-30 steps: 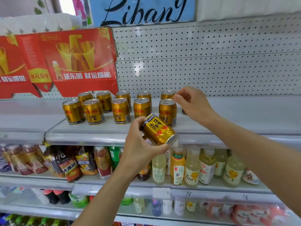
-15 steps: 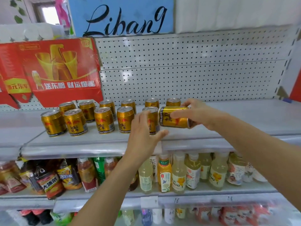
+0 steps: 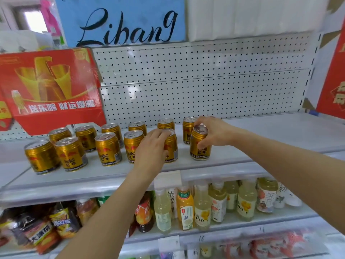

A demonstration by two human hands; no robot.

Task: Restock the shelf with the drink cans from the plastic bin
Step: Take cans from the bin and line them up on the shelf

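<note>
Our right hand curls around the newest can, upright with its long axis vertical, at the right end of the shelf's near row. Our left hand grips the neighbouring can just left. Free shelf lies rightward; the plastic bin is out of view.

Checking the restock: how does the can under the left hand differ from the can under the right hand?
The left hand covers much of the left-hand can, hiding most of its label; the right-hand can shows its label below the fingers of the right hand. The left-hand can has neighbours on both sides in the front row; the right-hand can ends that row, with bare shelf beyond. Both are gold, upright and on the shelf.
</note>
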